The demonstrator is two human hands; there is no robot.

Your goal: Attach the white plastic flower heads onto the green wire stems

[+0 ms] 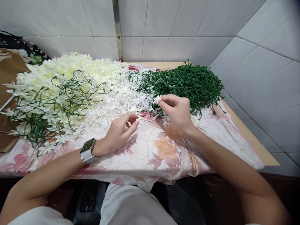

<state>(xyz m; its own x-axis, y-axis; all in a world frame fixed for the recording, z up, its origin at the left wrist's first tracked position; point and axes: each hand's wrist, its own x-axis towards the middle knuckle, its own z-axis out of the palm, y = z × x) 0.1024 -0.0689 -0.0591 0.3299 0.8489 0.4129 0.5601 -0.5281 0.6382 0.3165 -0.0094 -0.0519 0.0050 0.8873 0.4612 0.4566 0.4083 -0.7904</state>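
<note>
My right hand (pixel 177 111) pinches a small white artificial flower (pixel 157 99) between thumb and fingertips, in front of the green stem pile. To its left, my left hand (pixel 122 129) is curled in a loose pinch just above the cloth. Whitish bits show at its fingertips, and I cannot make out what they hold. Behind the left hand lies a heap of thin white plastic sprigs (pixel 105 109). A large pile of green plastic stems (pixel 189 86) stands beyond the right hand. White and cream flower heads (pixel 77 67) are heaped at the left.
Loose green stems (pixel 70 100) lie across the flower heap. A floral cloth (pixel 145 150) covers the wooden table (pixel 255 143). Tiled walls stand behind and at the right. At the far left is a brown cardboard-like thing (pixel 10 72) beside dark patterned fabric (pixel 35 51).
</note>
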